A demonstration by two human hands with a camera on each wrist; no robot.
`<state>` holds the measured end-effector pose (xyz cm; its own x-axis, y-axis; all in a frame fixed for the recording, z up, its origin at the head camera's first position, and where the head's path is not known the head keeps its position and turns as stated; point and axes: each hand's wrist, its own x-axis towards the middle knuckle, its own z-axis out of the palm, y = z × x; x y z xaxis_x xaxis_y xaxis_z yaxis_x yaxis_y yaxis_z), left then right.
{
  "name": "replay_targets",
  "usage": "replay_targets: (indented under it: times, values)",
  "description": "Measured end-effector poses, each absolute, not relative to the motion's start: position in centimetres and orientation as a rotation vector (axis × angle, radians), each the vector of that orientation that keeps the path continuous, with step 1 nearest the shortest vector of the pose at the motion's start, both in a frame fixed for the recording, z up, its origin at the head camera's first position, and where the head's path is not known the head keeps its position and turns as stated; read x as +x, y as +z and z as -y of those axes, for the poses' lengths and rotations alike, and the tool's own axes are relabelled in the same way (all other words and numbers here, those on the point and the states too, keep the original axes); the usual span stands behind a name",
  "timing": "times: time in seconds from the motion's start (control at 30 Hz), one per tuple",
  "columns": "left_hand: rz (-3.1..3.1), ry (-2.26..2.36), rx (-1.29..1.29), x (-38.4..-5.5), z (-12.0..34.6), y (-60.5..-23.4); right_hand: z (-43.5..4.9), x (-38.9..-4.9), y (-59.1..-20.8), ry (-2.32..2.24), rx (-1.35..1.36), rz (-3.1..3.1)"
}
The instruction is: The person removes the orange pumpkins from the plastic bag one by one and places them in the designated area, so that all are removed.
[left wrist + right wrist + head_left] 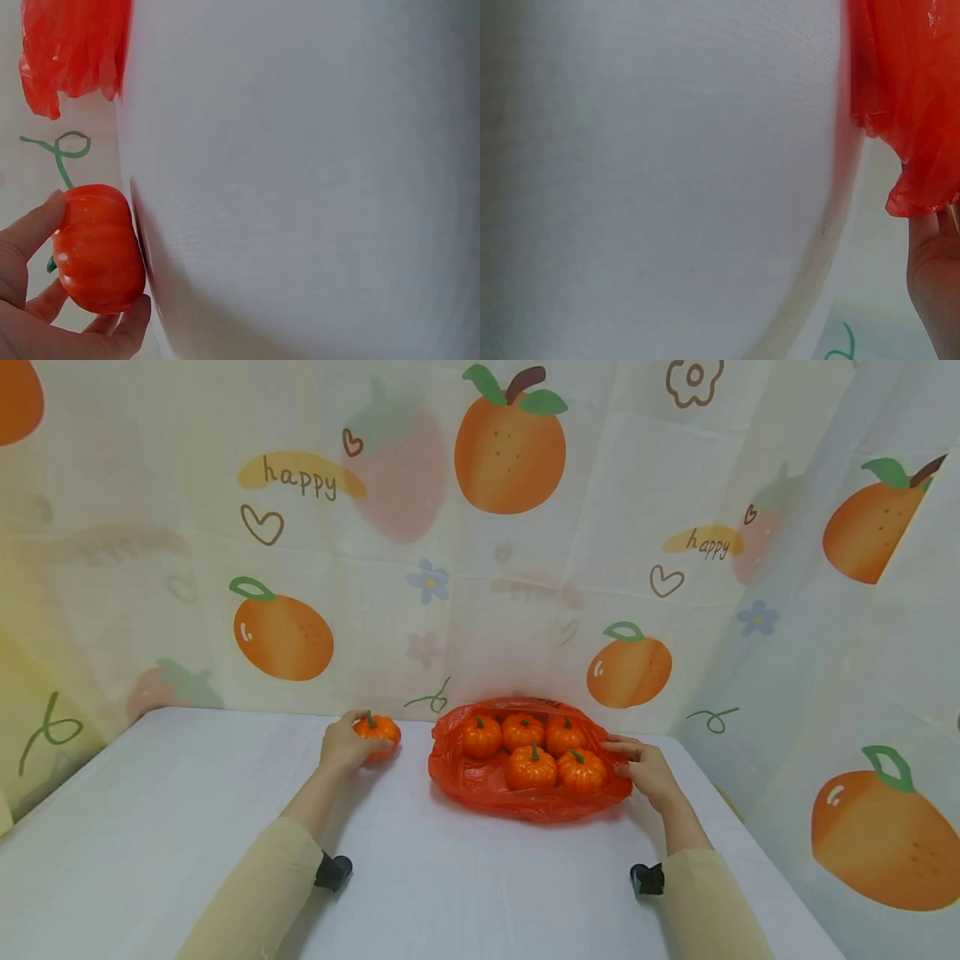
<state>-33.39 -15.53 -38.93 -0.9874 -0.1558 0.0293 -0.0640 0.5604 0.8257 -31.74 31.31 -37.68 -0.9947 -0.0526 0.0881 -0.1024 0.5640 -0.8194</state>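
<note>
With thumb and fingers around its sides, my left hand [342, 745] grips a small orange pumpkin [384, 732] with a green stem, left of the bag. The left wrist view shows this pumpkin [101, 251] close over the white tabletop, fingertips on both sides of it. A red plastic bag [480, 797] lies with its mouth spread wide, and several more small pumpkins [532, 768] sit inside. At the bag's right edge my right hand [651, 772] holds the rim. In the right wrist view the red film [922, 90] hides part of the fingers.
The white-covered table [450, 893] ends at a hanging curtain [495, 635] printed with oranges, which stands close behind the bag. Another curtain side [795, 693] runs along the right edge. Dark wrist devices [333, 870] sit at both sleeves.
</note>
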Motion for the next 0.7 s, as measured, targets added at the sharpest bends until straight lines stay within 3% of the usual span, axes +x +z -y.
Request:
replay_targets:
  times: [0.7]
  values:
    - [2.714,-1.423,0.174,-33.47,15.42,-39.08,-31.52,-32.02,-37.86,1.433,0.109,2.738]
